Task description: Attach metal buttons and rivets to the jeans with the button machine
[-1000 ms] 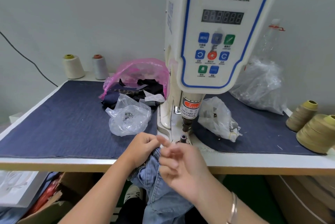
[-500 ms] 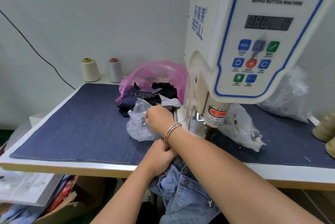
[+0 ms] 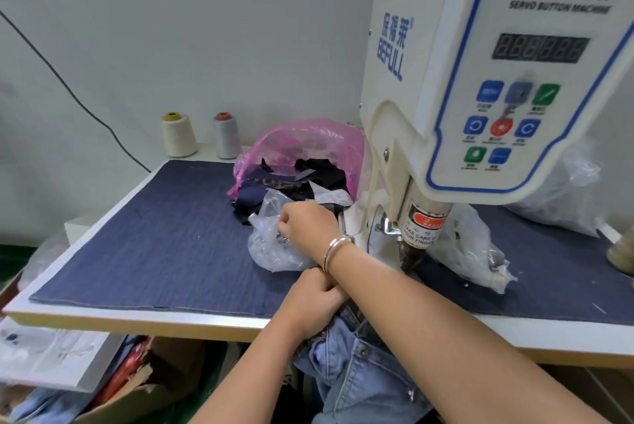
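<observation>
The white servo button machine (image 3: 446, 87) stands on the table, its punch head (image 3: 413, 254) pointing down near the front edge. My left hand (image 3: 308, 300) grips the light blue jeans (image 3: 360, 368), which hang over the table's front edge under the punch. My right hand (image 3: 305, 223), a metal bangle on its wrist, reaches across above the left one into a clear plastic bag (image 3: 267, 252) of metal buttons. Its curled fingertips pinch a small metal piece (image 3: 280, 236) inside the bag. The die under the punch is hidden by my right forearm.
A dark denim mat (image 3: 154, 235) covers the table. A pink bag of fabric scraps (image 3: 308, 146) lies behind the clear bag. Two thread cones (image 3: 178, 134) stand at the back left. More clear bags (image 3: 477, 252) lie right of the machine. A cardboard box (image 3: 137, 392) sits below.
My right hand left the jeans, crossed over my left hand and went into the clear bag, where it stays now. My left hand has kept hold of the jeans. The view shifted left.
</observation>
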`<state>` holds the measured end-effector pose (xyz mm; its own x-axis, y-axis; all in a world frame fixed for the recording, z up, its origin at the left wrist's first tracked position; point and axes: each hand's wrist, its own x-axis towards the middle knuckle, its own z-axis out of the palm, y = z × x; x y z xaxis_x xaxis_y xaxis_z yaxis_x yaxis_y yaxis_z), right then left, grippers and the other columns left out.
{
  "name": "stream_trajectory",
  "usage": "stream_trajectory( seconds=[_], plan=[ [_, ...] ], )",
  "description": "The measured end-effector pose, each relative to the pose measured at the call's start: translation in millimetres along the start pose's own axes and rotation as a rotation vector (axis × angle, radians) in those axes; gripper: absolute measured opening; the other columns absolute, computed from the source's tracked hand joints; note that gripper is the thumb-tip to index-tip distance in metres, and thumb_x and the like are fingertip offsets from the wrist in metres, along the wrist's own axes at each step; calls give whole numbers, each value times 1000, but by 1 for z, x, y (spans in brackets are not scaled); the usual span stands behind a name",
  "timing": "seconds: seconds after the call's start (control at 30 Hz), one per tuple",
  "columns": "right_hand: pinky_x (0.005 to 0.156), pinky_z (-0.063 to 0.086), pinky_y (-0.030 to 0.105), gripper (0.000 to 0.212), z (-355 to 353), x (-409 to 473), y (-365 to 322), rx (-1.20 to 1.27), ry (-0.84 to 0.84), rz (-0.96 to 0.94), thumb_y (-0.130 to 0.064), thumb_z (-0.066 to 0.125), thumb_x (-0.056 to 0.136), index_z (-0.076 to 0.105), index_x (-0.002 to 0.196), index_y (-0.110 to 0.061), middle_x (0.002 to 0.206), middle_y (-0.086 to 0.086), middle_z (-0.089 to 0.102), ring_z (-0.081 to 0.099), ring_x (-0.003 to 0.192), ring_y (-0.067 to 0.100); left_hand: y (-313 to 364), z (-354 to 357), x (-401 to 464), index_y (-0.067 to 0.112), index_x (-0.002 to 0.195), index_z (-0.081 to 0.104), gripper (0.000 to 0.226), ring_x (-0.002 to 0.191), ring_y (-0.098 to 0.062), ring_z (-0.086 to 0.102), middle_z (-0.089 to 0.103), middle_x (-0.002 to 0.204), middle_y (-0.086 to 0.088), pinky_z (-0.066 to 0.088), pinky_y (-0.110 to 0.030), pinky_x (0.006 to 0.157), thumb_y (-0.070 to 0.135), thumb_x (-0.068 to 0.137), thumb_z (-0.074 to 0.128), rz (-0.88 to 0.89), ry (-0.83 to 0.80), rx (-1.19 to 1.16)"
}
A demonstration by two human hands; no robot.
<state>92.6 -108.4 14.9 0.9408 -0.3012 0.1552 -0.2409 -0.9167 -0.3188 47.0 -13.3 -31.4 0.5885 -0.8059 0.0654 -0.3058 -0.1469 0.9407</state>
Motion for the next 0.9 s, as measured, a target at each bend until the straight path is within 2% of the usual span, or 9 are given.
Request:
stream_trajectory(
  seconds=[0.07,0.17,0.23,0.3,0.33,0.4,0.6,0.77,0.9],
  plan=[
    [67,44,29,12,-12,-20,2,221,80,16,-22,57,87,69,86,-18,78,-6,63,59,79,15,-2,1,1,-11,89,59,53,80,-21,56,63,89,-32,47,-59,83,40,74,55,10,-32,-18],
    [57,37,13,10,-28,-71,8,527,209,7,-24,67,83,66,72,-25,55,-16,52,50,57,1,-3,2,1,-9,81,59,52,78,-16,43,56,75,-26,43,-48,71,42,72,55,27,-30,-23],
    [56,38,9,15,-37,-113,17,623,250,-13,-23,68,82,64,71,-32,57,-18,56,52,57,-2,-4,1,1,-7,72,58,56,73,-15,41,52,69,-26,36,-39,67,48,73,51,40,-36,6],
    [57,38,7,21,-44,-149,31,643,244,-29,-21,68,83,64,73,-39,62,-18,61,55,59,-2,-5,0,1,1,55,44,50,60,-15,34,38,56,-18,29,-35,59,47,74,49,69,-50,38],
    [57,38,8,23,-46,-163,39,643,235,-24,-20,68,84,64,73,-40,62,-15,61,54,58,-1,-5,1,1,11,49,36,42,56,-15,28,31,52,-7,25,-34,57,44,73,49,71,-49,49],
    [57,40,11,26,-48,-184,58,614,238,17,-18,69,84,66,73,-41,64,-9,63,54,58,2,-3,1,2,22,48,26,37,54,-12,23,24,52,3,21,-34,56,37,72,51,71,-54,62],
    [57,47,21,25,-51,-194,97,600,332,175,-15,68,85,66,73,-37,58,-4,62,54,52,5,-5,3,3,23,48,23,39,51,-10,20,22,51,7,20,-28,53,24,76,50,85,-46,91],
    [54,44,12,28,-56,-179,101,569,302,138,-12,67,87,62,71,-35,53,-12,60,55,49,1,-5,4,3,24,49,24,39,52,-10,20,22,51,6,19,-28,53,24,76,51,88,-41,86],
    [51,44,13,26,-59,-174,104,610,226,155,-11,67,87,62,71,-30,49,-11,59,53,45,0,-5,4,2,23,49,24,39,52,-10,21,22,52,5,20,-28,53,25,77,51,87,-39,88]
  ],
)
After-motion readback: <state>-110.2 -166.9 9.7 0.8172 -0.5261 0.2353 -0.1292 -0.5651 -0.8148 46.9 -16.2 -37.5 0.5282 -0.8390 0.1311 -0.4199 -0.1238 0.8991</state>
